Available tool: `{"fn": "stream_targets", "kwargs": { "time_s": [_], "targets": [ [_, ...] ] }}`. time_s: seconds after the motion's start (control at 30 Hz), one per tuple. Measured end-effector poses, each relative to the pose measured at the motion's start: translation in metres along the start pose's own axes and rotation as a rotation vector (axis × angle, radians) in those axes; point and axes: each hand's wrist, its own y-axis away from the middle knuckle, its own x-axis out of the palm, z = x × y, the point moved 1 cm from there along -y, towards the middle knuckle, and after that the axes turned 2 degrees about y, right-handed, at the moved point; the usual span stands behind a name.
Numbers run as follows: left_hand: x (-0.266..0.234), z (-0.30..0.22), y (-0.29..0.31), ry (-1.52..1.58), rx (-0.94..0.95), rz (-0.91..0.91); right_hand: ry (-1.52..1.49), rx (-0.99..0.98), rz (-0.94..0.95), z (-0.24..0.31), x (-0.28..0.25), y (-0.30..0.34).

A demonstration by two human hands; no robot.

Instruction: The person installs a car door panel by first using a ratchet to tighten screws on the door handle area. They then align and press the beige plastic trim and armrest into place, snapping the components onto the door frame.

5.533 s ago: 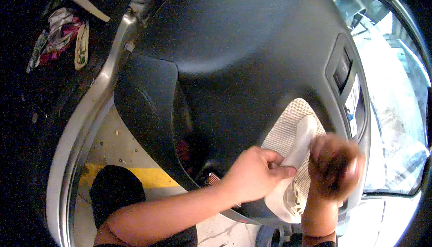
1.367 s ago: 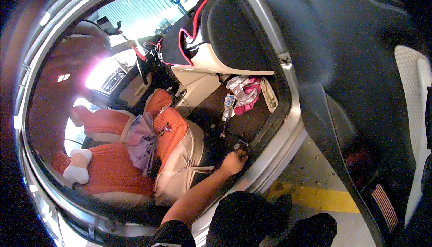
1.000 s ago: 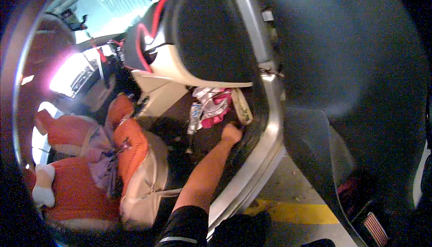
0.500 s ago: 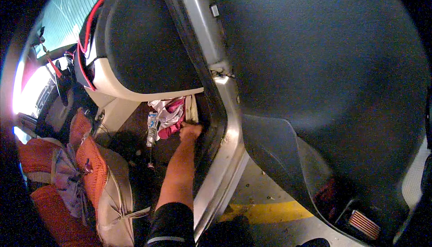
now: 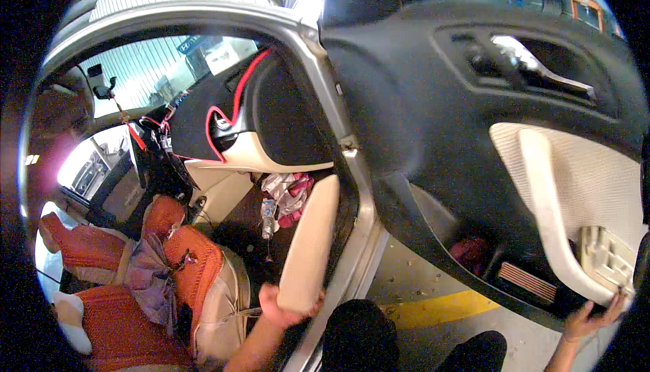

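My left hand (image 5: 288, 310) is closed around the lower end of a long beige trim panel (image 5: 310, 247) with rounded ends. The panel stands tilted in the front doorway of a car, over the dark footwell. Crumpled silver and pink cloth (image 5: 290, 192) lies behind it, partly covered, with a clear plastic bottle (image 5: 268, 216) beside the cloth. At the lower right, my right hand (image 5: 588, 321) touches the bottom of the open door's beige armrest (image 5: 552, 216). Its fingers are stretched out and apart, and nothing shows in them.
A seat with orange and beige covers (image 5: 203, 270) and a grey cloth (image 5: 152, 284) tied on it fills the left. The metal door sill (image 5: 365, 257) runs between footwell and ground. A striped object (image 5: 527, 282) sits in the door pocket. My dark-clad knees (image 5: 362, 338) show below.
My left hand has come back from the footwell near the cloth and now holds the beige panel. My right hand has come into view at the door. The view has lifted and shifted.
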Motion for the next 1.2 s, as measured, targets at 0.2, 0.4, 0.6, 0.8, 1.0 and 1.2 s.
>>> {"fn": "stream_targets", "kwargs": {
  "time_s": [0.2, 0.4, 0.6, 0.8, 1.0, 1.2],
  "targets": [
    [0.059, 0.075, 0.042, -0.155, -0.284, 0.273, -0.293, 0.106, 0.180, 0.059, -0.055, -0.033],
    [0.110, 0.130, 0.006, -0.406, -0.657, 0.210, -0.624, -0.180, 0.528, 0.073, -0.126, -0.058],
    [0.136, 0.202, -0.045, -0.516, -0.922, 0.395, -0.894, 0.338, 0.449, 0.035, -0.165, -0.067],
    [0.182, 0.218, -0.099, -0.496, -1.225, 0.751, -0.263, -0.105, 0.522, 0.015, -0.210, -0.090],
    [0.256, 0.242, -0.139, -0.637, -1.259, 0.921, -0.355, -0.330, 0.780, 0.010, -0.212, -0.113],
    [0.305, 0.244, -0.133, -0.900, -0.486, 0.992, -0.043, -0.516, 0.170, -0.026, -0.197, -0.095]
  ]
}}
